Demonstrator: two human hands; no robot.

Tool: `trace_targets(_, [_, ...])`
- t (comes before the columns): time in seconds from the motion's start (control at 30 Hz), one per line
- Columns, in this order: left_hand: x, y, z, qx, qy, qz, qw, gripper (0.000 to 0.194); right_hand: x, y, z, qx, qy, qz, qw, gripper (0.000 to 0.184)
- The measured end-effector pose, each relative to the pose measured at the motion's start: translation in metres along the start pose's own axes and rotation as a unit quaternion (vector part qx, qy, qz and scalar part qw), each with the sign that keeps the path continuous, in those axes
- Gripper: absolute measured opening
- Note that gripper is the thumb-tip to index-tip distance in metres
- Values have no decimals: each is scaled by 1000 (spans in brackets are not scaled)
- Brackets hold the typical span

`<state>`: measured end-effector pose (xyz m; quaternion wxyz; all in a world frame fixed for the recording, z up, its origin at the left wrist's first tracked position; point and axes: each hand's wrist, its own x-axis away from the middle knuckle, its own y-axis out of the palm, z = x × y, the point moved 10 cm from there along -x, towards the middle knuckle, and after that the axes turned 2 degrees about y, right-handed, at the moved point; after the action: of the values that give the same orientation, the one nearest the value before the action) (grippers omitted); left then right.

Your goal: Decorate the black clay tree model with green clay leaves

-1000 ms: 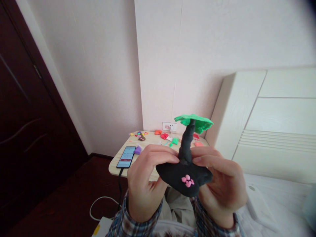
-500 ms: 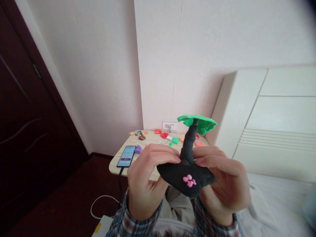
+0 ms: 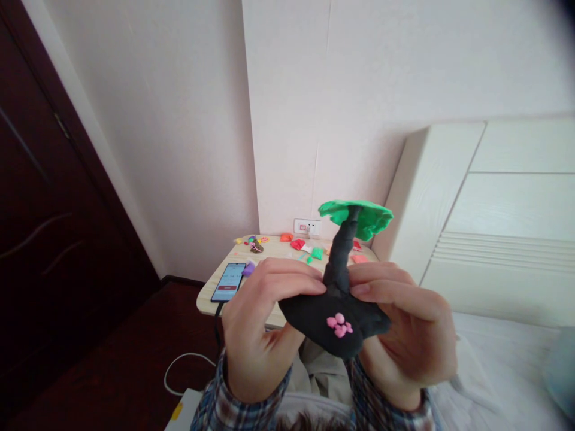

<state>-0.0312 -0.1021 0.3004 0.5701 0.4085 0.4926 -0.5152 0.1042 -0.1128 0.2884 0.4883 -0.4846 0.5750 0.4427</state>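
A clay tree (image 3: pixel 338 257) is held up above the small table's near side. Its flat black base carries a cluster of small pink clay balls (image 3: pixel 340 326), and a black trunk rises from it, leaning slightly right. On top spreads a thin, wavy green clay crown (image 3: pixel 359 216). My left hand (image 3: pixel 265 323) pinches the base from the left, fingertips by the foot of the trunk and thumb underneath. Gripping the opposite side, my right hand (image 3: pixel 406 329) has its fingers on the top of the base near the trunk; its thumb is partly hidden below.
Behind my hands stands a light wooden table (image 3: pixel 207 299). On it lie a phone (image 3: pixel 229 282) with a cable, a purple clay packet (image 3: pixel 248 269), red (image 3: pixel 297 244) and green packets (image 3: pixel 317 253), and small colourful pieces. A wall socket (image 3: pixel 307 227) sits behind; a white headboard (image 3: pixel 507 203) is at right.
The clay tree and both hands have shifted slightly left, with the crown a little higher in view. The grip looks the same.
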Motion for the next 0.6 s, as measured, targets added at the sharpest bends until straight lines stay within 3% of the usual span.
trace_targets(0.43, [2, 2, -4, -2, -10, -15, 1000, 15, 2, 3, 5, -21, 9, -35, 999, 41])
trace_targets(0.6, [3, 3, -3, -7, -3, -14, 1000, 10, 3, 1, 6, -7, 3, -33, 999, 33])
